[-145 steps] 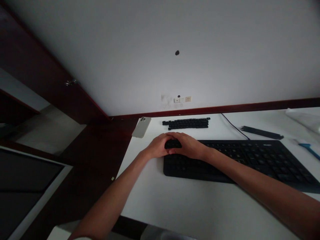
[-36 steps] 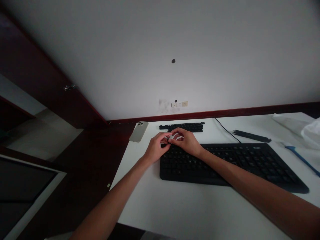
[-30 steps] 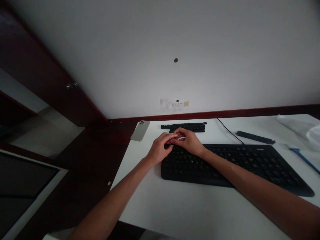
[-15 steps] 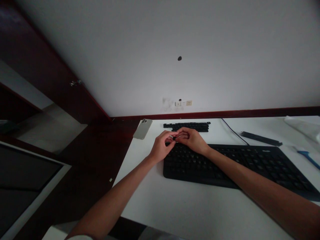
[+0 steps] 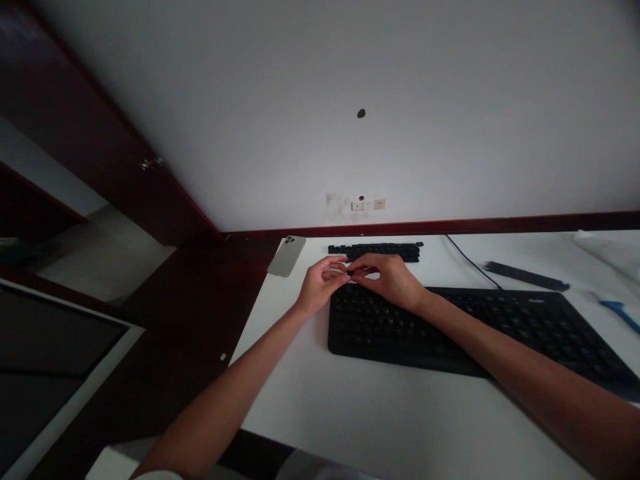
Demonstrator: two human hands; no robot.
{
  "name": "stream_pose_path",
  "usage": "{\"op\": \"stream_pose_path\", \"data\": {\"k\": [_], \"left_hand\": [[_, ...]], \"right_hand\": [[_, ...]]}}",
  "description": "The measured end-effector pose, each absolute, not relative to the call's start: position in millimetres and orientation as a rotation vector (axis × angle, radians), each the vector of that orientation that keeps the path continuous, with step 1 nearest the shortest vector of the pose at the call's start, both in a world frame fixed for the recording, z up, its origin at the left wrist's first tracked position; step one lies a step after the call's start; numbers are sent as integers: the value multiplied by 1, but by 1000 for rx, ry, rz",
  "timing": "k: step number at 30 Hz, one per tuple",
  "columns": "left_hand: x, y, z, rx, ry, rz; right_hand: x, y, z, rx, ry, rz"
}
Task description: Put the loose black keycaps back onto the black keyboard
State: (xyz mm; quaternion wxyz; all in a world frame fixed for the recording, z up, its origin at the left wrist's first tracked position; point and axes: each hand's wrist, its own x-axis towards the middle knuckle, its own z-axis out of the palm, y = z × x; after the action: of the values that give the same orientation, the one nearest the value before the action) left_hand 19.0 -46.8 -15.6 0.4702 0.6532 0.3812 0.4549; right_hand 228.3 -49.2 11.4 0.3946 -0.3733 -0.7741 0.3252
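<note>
Two hands: left hand [image 5: 321, 285] and right hand [image 5: 395, 280] together pinch a small black piece [image 5: 349, 273], probably a keycap, above the keyboard [image 5: 367, 333]. Rows of keycaps [image 5: 387, 250] lie detached behind; remainder uncountable.

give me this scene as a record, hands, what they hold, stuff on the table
left hand: pinching a small dark piece
right hand: pinching the same piece
keyboard: black, on the white table
loose keycaps: in rows, beyond the keyboard
phone: camera side up, near the table's left edge
dark strip: right of the keycaps
blue tool: cut off at right
</note>
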Motion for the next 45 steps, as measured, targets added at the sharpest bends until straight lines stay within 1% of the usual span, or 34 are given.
{"op": "stream_pose_path", "data": {"k": [5,9,16,24,35,38,42,45], "left_hand": [[16,-47,-10,1685,974,1136],[12,-46,-12,1746,1054,1115],[7,-44,-19,1813,955,928],[0,-46,-19,2099,759,777],[-2,-47,-14,2228,758,640],[-1,-49,-11,2240,778,631],[1,-51,-10,2248,809,654],[5,-53,-11,2243,852,667]], "right_hand": [[239,-47,28,-987,-2149,760],[246,-51,37,-948,-2405,939],[241,-61,34,-918,-2437,1079],[235,-65,35,-908,-2516,973],[230,-71,39,-969,-2626,816],[231,-71,42,-992,-2632,841],[238,-68,51,-965,-2587,1007],[245,-65,60,-999,-2529,971]]}}
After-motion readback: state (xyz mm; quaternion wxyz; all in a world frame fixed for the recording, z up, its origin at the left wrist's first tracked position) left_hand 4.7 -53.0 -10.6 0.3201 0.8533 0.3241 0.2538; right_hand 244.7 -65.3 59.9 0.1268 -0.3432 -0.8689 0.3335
